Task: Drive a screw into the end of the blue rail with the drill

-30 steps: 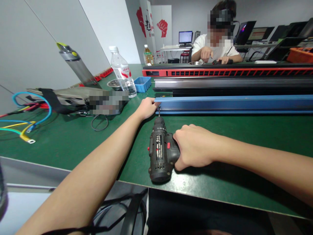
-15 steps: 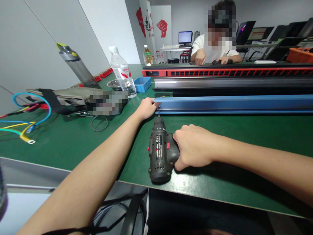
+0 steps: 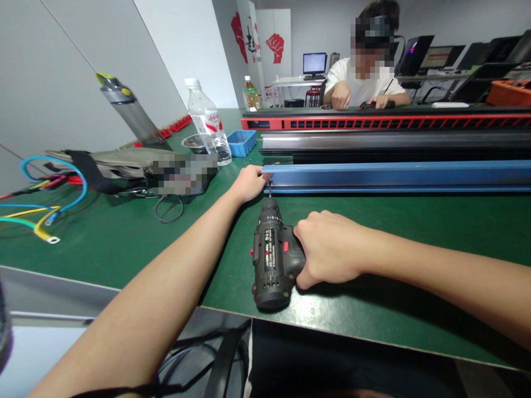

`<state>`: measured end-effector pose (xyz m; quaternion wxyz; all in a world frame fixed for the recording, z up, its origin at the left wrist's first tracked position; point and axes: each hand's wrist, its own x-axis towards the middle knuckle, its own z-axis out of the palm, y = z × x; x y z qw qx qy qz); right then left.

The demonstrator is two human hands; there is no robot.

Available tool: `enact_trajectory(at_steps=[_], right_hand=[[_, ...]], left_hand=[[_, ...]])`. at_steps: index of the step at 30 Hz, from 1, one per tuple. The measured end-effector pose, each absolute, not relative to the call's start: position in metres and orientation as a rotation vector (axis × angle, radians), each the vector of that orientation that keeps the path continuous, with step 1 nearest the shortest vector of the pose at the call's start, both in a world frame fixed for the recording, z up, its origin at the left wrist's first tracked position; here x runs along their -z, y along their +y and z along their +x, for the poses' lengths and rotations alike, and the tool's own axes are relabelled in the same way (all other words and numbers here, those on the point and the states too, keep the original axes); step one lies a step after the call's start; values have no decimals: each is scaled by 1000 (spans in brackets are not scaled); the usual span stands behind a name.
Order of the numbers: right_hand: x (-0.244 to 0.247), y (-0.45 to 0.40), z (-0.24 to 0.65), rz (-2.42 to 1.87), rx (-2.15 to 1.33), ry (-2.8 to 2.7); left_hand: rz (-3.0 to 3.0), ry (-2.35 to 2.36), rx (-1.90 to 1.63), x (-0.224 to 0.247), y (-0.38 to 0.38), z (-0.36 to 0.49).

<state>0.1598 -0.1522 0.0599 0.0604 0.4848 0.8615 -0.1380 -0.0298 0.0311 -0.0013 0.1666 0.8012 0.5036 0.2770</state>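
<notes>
My right hand (image 3: 326, 249) is wrapped round the grip of a black cordless drill (image 3: 271, 260), which lies on its side with its nose pointing away from me. The thin bit (image 3: 270, 189) in its chuck reaches the left end of a long blue metal profile (image 3: 373, 177). At that same end my left hand (image 3: 249, 183) grips the profile, with the fingertips partly hidden behind and inside it. Where the bit meets the profile there is a small dark spot, too small to make out.
Behind the blue profile lie a grey metal profile (image 3: 352, 141) and a red slotted rail (image 3: 373, 122). A water bottle (image 3: 209, 124), blue bin (image 3: 241, 143) and grey bag (image 3: 120, 166) stand left on the green table (image 3: 199, 249). Across it sits another person (image 3: 365, 83).
Both my hands, the drill and the blue profile hold their places. The person across the table has shifted their head slightly.
</notes>
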Motion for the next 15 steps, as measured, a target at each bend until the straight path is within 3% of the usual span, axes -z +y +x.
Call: enact_trajectory(at_steps=[15], right_hand=[[-60, -153, 159, 1461, 426, 2603]], left_hand=[[2270, 1454, -767, -1, 29, -29]])
